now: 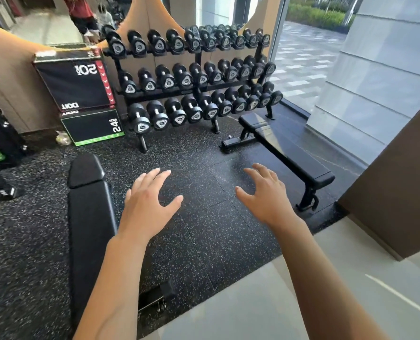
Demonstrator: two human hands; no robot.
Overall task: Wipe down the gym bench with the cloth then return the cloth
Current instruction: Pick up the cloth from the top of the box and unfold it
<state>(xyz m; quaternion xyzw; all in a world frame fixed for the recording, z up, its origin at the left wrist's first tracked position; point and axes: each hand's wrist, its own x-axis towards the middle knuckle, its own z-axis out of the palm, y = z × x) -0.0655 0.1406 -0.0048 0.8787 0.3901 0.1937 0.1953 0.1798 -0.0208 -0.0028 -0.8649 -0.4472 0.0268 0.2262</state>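
Two black padded gym benches stand on the speckled rubber floor. One bench (88, 217) runs lengthwise at the lower left, just left of my left forearm. The other bench (285, 148) lies at the right, angled toward the window. My left hand (147, 202) and my right hand (265, 195) hover above the floor between the benches, palms down, fingers spread, holding nothing. A pale crumpled thing (62, 138) lies on the floor by the plyo boxes; I cannot tell whether it is a cloth.
A three-tier dumbbell rack (194, 77) fills the back wall under a mirror. Stacked black plyo boxes (76, 84) stand at its left. A glass wall (302, 57) and a brown pillar (395, 192) border the right. Pale tile floor (253, 303) lies nearest me.
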